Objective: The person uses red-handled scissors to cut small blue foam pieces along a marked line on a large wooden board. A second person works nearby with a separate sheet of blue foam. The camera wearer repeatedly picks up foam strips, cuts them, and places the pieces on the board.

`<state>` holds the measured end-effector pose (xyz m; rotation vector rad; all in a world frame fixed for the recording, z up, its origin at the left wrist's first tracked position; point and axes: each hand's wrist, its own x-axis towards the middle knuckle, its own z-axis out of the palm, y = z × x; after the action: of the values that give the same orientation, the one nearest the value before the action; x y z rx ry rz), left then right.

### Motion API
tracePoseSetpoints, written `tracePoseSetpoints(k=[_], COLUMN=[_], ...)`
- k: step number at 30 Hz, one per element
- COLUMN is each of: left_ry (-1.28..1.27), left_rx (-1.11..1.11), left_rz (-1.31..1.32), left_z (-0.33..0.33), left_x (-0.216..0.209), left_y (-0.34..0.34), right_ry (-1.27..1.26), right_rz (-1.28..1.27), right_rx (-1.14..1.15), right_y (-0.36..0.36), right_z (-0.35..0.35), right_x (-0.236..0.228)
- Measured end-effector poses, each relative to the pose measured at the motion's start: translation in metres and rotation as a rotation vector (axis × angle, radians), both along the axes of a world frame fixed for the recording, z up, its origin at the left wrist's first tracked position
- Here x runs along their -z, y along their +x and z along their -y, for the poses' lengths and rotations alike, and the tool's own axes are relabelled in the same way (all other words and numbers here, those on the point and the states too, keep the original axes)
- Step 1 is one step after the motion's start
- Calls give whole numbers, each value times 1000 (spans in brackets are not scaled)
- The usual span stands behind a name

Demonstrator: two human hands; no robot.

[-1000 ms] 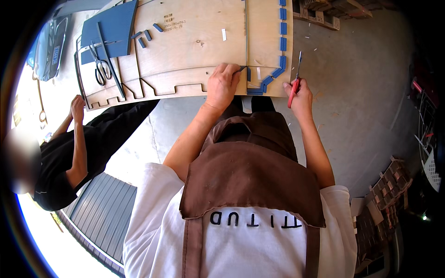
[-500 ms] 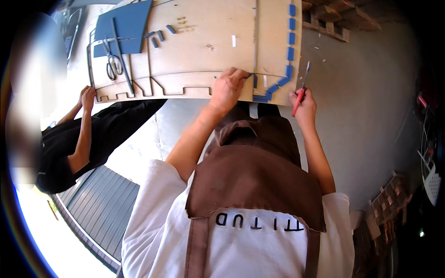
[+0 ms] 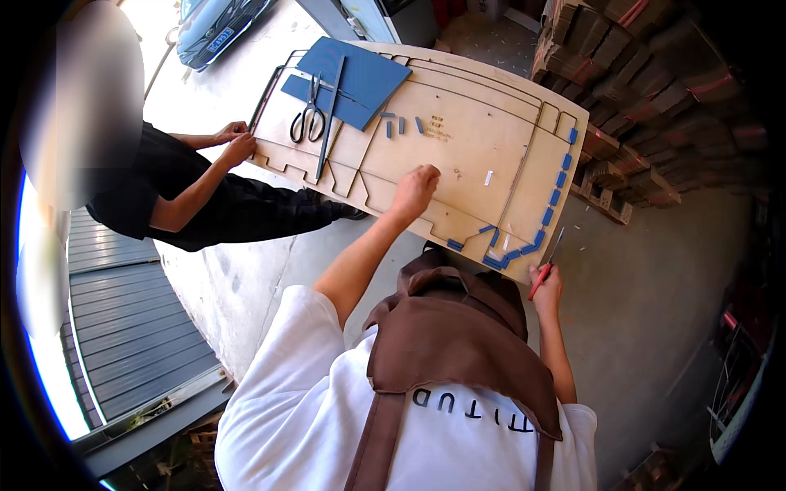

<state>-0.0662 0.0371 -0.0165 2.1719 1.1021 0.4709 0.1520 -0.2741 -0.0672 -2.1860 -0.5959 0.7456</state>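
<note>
A wooden board with thin dark strips set along its lines lies in front of me. My left hand is over its near middle, fingers curled together, nothing visible in them. Short blue foam blocks line the right edge and near right corner; one blue block lies askew there. Several loose blue pieces lie beyond my left hand. Off the near right corner, my right hand is closed round the red handle of a narrow-bladed tool, blade pointing away. Its exact kind is unclear.
Black-handled scissors and a long dark strip lie by a blue sheet on the board's left. A co-worker's hands are at its left edge. Stacked bundles stand at far right; a car is at far left.
My left hand has left the blue block by the near right corner and moved left over the board. My right hand still holds the red-handled tool. The view has turned and shows more surroundings.
</note>
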Motion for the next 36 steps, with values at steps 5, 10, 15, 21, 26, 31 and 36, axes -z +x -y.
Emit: tracePoseSetpoints(k=[5, 10, 15, 21, 26, 31, 36], left_ry=[142, 87, -779, -1497, -1352, -758, -236], left_rx=[-308, -214, -236, -81, 98, 286, 449], left_rz=[-168, -195, 426, 797, 630, 309, 253], left_z=[-122, -154, -129, -55, -19, -9, -12], left_x=[12, 33, 12, -41, -47, -66, -69], left_y=[-36, -34, -45, -59, -67, -79, -95], right_ry=[1, -164, -106, 298, 430, 512, 403], right_rz=[170, 151, 375, -86, -376, -541, -529], right_rx=[81, 132, 255, 112, -12, 38, -66], right_y=[-15, -14, -33, -108, -155, -163, -170], right_z=[-1, 5, -17, -112, -173, -198, -200], right_x=[-3, -12, -42, -98, -114, -118, -113])
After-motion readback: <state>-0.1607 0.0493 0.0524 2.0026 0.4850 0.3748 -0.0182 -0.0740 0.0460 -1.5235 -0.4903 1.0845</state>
